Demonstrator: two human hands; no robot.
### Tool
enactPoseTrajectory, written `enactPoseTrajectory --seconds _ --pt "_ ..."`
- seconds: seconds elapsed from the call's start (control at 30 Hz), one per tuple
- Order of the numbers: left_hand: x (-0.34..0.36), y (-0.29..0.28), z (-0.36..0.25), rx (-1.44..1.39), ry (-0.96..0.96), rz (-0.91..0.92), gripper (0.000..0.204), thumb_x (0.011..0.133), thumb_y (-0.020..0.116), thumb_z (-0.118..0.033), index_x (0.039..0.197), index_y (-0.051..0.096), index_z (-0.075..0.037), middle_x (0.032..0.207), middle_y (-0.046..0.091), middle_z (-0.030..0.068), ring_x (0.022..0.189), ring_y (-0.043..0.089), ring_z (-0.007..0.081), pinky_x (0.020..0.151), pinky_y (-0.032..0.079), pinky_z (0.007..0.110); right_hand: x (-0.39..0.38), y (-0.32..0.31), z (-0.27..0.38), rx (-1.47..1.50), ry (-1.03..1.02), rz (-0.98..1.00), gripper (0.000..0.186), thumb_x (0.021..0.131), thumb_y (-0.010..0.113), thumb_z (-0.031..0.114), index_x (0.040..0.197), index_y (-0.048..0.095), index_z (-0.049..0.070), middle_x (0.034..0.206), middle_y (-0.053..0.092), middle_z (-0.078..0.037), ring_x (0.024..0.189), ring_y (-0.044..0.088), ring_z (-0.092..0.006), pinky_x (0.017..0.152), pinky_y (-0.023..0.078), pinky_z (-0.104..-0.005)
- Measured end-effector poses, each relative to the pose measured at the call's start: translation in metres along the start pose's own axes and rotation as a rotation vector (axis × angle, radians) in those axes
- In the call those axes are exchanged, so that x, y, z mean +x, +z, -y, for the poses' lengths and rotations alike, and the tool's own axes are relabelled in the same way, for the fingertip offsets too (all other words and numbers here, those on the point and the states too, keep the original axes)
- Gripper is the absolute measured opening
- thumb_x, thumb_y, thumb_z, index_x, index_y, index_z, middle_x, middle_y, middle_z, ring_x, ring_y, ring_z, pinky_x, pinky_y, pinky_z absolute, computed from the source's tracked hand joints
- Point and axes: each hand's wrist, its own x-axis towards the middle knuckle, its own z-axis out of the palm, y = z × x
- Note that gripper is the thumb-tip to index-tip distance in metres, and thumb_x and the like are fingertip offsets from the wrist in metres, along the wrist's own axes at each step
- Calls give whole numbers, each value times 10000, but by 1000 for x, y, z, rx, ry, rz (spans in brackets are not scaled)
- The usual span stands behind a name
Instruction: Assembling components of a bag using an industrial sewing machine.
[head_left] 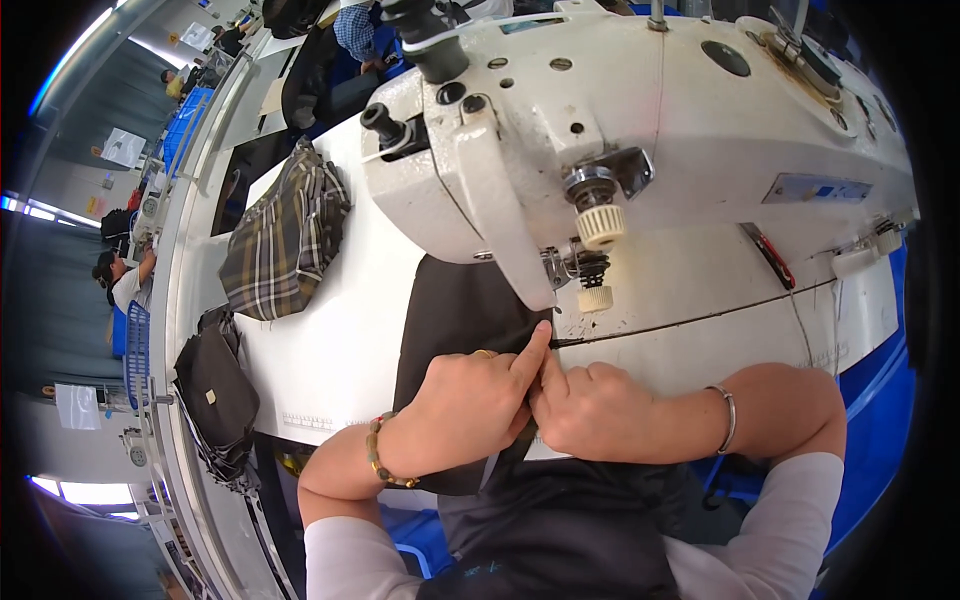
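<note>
A piece of dark brown fabric lies under the head of a white sewing machine and hangs over the table's near edge. My left hand rests on it, its index finger stretched toward the needle area and the other fingers curled in on the cloth. Touching it from the right, my right hand is closed at the fabric's edge, thumb and index finger pressed together there. Both hands are just in front of the presser foot, which the machine head and fingertips mostly hide.
Folded plaid fabric lies on the white table at left. A stack of dark cut pieces hangs at the table's left edge. A red-handled tool lies beneath the machine arm. Other people sit at the far left and top.
</note>
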Motion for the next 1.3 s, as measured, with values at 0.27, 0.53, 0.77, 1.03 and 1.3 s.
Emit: enactPoseTrajectory --seconds 0.27,0.53,0.77,1.03,1.3 --pt "6 -7 7 -183 -15 51 718 725 673 -140 1401 498 30 659 639 94 579 642 286 503 470 387 0 -5 1 10 -7 -32 400 648 618 185 893 720 -115 961 683 -384 452 496 -100 391 366 -243" --pt "20 1 18 -158 -48 -64 652 751 630 -116 1368 518 64 660 635 126 587 634 311 532 493 416 4 5 -8 -98 46 -61 347 659 639 147 908 730 -77 957 715 -309 466 527 -119 415 397 -251" --pt "30 -2 28 -177 -7 -111 677 743 647 -160 1366 517 69 664 627 149 604 634 335 560 505 424 7 4 -22 -68 42 -65 282 671 644 154 831 705 -69 939 708 -329 473 553 -118 416 438 -257" --pt "-4 -13 -4 -139 -5 122 745 721 727 -154 1404 490 28 699 614 118 628 633 310 563 501 412 0 -8 7 -93 -18 -94 274 647 599 194 755 703 -35 842 719 -291 442 499 -109 421 346 -231" --pt "-3 -10 0 -275 14 48 674 701 726 -114 1335 560 46 684 595 122 626 616 309 571 493 399 0 -10 10 -76 -28 -60 398 627 580 213 846 734 -82 867 710 -328 444 488 -108 414 324 -232"
